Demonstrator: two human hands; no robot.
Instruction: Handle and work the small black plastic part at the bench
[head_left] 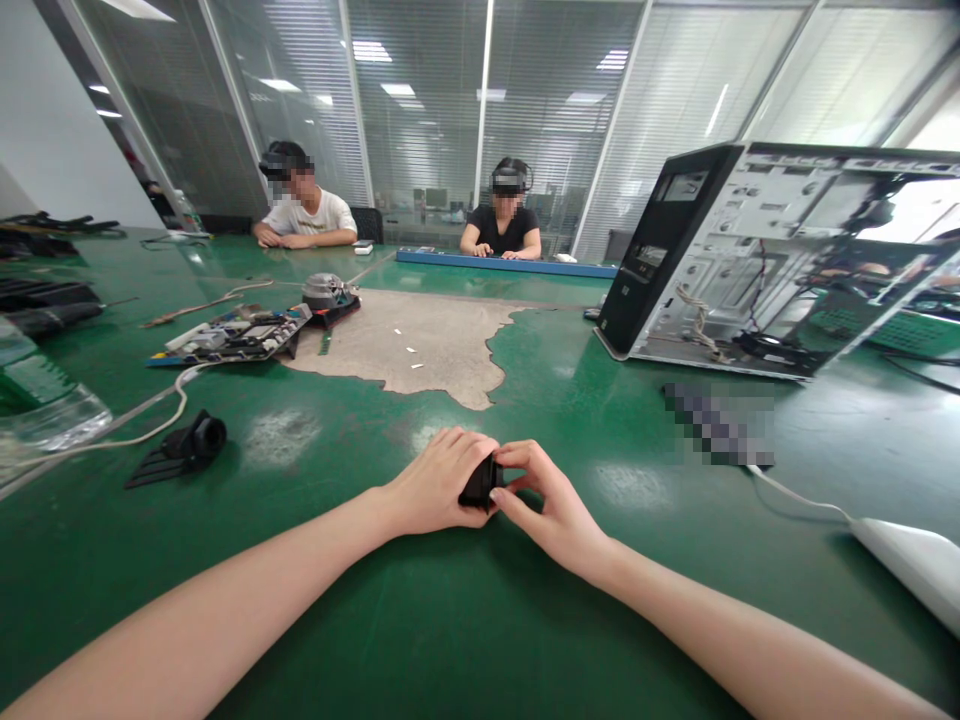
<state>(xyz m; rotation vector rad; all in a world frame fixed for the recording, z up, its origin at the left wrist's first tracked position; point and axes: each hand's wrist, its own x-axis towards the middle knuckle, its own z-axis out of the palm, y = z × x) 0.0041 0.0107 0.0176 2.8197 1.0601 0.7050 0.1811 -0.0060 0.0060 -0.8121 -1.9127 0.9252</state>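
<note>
A small black boxy object (478, 486) is between my two hands, low over the green table (360, 640); its exact kind does not show. My left hand (439, 478) wraps over it from the left, fingers curled round its far side and thumb near the front. From the right, my right hand (551, 505) pinches its right edge with thumb and fingertips. Part of the object is hidden by my left hand. To the left lies a black plastic piece with a round opening (202, 440) and a flat slotted base.
A circuit board (240, 335) and a heatsink fan (328, 295) sit left of a bare patch. An open computer case (675, 260) stands at right, near a white power bank (911, 560) with a cable. A clear bottle (45, 390) lies left. Two people (307, 215) sit opposite.
</note>
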